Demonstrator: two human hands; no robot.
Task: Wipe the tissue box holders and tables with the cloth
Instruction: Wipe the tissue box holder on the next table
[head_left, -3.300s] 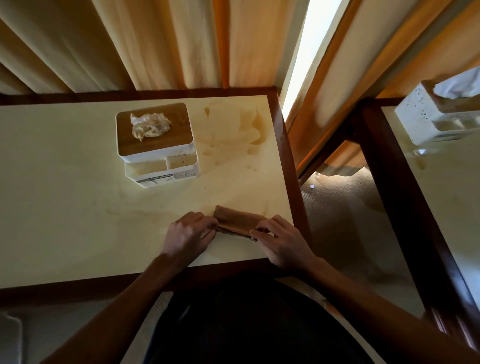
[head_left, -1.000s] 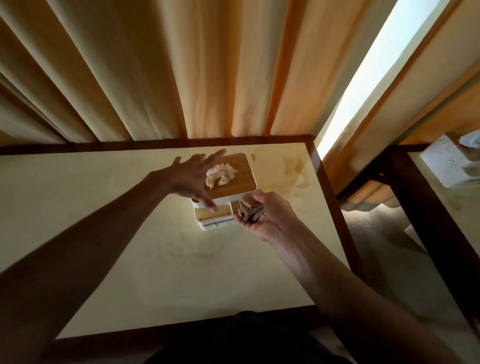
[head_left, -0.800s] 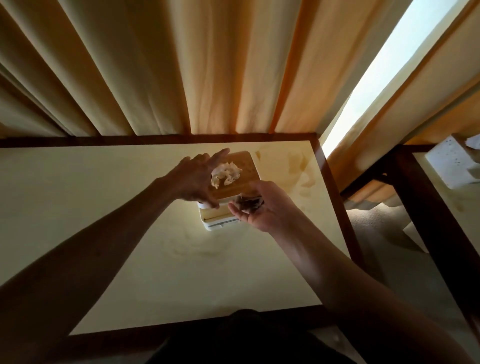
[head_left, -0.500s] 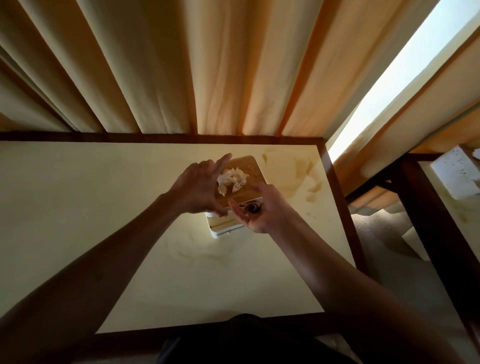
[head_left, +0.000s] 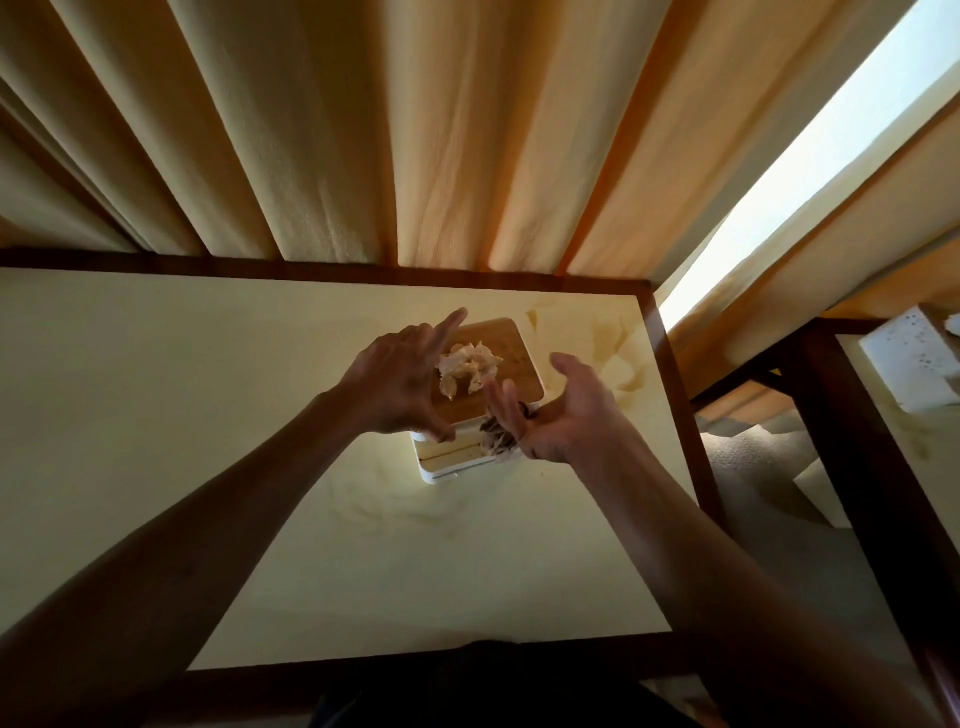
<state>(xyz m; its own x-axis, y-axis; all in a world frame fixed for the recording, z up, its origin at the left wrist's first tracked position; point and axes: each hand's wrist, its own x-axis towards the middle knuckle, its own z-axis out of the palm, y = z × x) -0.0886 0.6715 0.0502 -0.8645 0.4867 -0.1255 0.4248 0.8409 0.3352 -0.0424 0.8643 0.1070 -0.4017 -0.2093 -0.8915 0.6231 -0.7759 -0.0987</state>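
Observation:
A white tissue box holder (head_left: 452, 465) with a wooden lid and a crumpled tissue (head_left: 467, 366) poking out stands on the cream table (head_left: 182, 395). My left hand (head_left: 400, 384) rests against the holder's left side, thumb on its front corner, fingers spread over the lid. My right hand (head_left: 561, 410) is at the holder's front right corner, palm turned up, with the brown cloth (head_left: 496, 439) bunched under its fingers and pressed to the holder's front.
Stains mark the table's far right corner (head_left: 618, 364). Curtains (head_left: 415, 130) hang right behind the table. A second table (head_left: 924, 447) with another white tissue box holder (head_left: 909, 358) stands to the right across a carpeted gap (head_left: 769, 467).
Both hands left the folded cloth at the table's front edge and went to the holder. Over the last second the right hand brought the cloth against its front right corner.

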